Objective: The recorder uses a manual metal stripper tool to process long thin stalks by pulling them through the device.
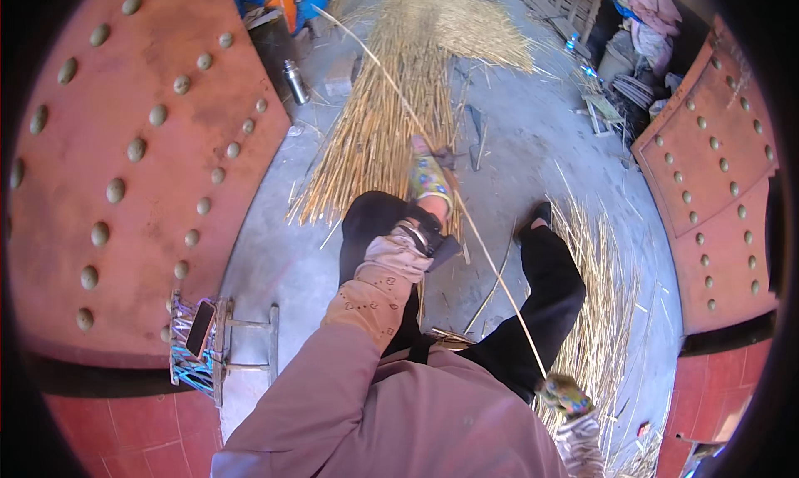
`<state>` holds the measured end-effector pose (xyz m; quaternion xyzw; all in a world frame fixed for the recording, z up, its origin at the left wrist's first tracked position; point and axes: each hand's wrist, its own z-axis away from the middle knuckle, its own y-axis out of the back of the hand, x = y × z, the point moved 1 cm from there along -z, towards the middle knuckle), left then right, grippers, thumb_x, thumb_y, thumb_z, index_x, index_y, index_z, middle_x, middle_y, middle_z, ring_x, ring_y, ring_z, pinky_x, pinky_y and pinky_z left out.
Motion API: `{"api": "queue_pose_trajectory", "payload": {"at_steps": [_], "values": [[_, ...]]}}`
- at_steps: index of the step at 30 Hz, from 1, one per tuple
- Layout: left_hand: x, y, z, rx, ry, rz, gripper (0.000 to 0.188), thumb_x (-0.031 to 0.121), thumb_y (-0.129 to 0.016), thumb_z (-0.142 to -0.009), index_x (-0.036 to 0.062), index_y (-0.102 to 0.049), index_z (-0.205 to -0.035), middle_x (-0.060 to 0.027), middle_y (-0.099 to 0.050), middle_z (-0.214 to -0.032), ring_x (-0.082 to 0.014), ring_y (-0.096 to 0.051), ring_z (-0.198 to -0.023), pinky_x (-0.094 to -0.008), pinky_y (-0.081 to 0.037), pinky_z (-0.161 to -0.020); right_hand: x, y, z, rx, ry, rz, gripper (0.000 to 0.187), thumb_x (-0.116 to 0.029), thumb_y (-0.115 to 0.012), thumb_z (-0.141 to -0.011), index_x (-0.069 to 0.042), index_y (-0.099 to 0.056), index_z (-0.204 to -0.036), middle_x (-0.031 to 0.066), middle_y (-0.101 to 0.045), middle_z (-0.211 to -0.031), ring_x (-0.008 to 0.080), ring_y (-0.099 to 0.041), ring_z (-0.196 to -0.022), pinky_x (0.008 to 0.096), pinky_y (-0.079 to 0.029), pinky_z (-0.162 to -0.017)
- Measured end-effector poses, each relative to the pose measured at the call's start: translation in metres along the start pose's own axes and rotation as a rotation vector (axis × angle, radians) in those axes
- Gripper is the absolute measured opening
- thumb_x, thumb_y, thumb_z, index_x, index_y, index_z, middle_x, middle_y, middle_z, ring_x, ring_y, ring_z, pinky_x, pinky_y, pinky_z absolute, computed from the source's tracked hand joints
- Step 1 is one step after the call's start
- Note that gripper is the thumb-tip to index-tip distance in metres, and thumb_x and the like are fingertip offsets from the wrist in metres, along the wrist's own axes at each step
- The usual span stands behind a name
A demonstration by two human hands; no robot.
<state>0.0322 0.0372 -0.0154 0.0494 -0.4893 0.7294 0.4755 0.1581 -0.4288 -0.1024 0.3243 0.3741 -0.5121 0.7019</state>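
Observation:
A long, pale reed stalk point(499, 276) slants across the view from the far left to the near right. My left hand point(429, 176), in a patterned glove, is stretched out ahead and closes round the stalk partway along it; its fingers are slightly blurred. A small dark object point(449, 158) shows beside that hand, its kind unclear. Low on the right, my right hand point(568, 396), gloved alike, grips the stalk's near end. Beyond the left hand lies a thick layer of reed stalks point(387, 103) on the floor.
More stalks point(595, 311) lie to the right of my leg. Studded red doors point(158, 170) stand on both sides. A corded stool point(220, 345) with a phone point(200, 328) is at the near left. A metal flask point(295, 82) stands at the far left; a bucket point(616, 57) is far right.

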Motion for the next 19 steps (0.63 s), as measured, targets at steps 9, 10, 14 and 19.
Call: {"api": "queue_pose_trajectory", "payload": {"at_steps": [9,10,14,19], "values": [[-0.095,0.005,0.068,-0.004,0.029,-0.042,0.039,0.052,-0.039,-0.079,0.0135,-0.049,-0.079,0.0000,-0.049,-0.070,-0.0141,-0.045,-0.063,-0.0283,-0.039,-0.051,-0.168,0.025,-0.122,0.319,0.227,-0.334,0.023,-0.013,-0.049,-0.078,-0.003,-0.051,-0.098,0.0006,-0.048,-0.061,0.0089,-0.041,-0.041,0.0189,-0.031,-0.035],[-0.098,0.004,0.068,-0.008,0.043,-0.031,0.039,0.052,-0.039,-0.079,0.0137,-0.048,-0.078,0.0003,-0.049,-0.070,-0.0140,-0.045,-0.062,-0.0284,-0.038,-0.050,-0.175,0.027,-0.148,0.343,0.187,-0.593,0.021,-0.012,-0.049,-0.078,-0.003,-0.050,-0.097,0.0003,-0.047,-0.061,0.0087,-0.041,-0.041,0.0187,-0.031,-0.035],[-0.064,0.013,0.024,-0.119,-0.024,0.169,0.039,0.052,-0.037,-0.079,0.0145,-0.047,-0.075,0.0014,-0.048,-0.067,-0.0135,-0.043,-0.059,-0.0286,-0.038,-0.050,-0.172,0.006,-0.159,0.312,0.273,-0.771,0.021,-0.020,-0.048,-0.082,-0.001,-0.051,-0.091,-0.0027,-0.042,-0.051,0.0040,-0.036,-0.035,0.0155,-0.025,-0.031],[0.010,0.045,-0.063,-0.394,-0.036,0.095,0.038,0.040,-0.041,-0.080,0.0098,-0.053,-0.101,-0.0097,-0.054,-0.095,-0.0188,-0.051,-0.091,-0.0352,-0.040,-0.070,-0.100,-0.017,-0.071,0.382,0.144,-0.446,0.022,-0.017,-0.050,-0.081,0.002,-0.051,-0.091,0.0027,-0.046,-0.054,0.0048,-0.039,-0.036,0.0157,-0.029,-0.030]]}}
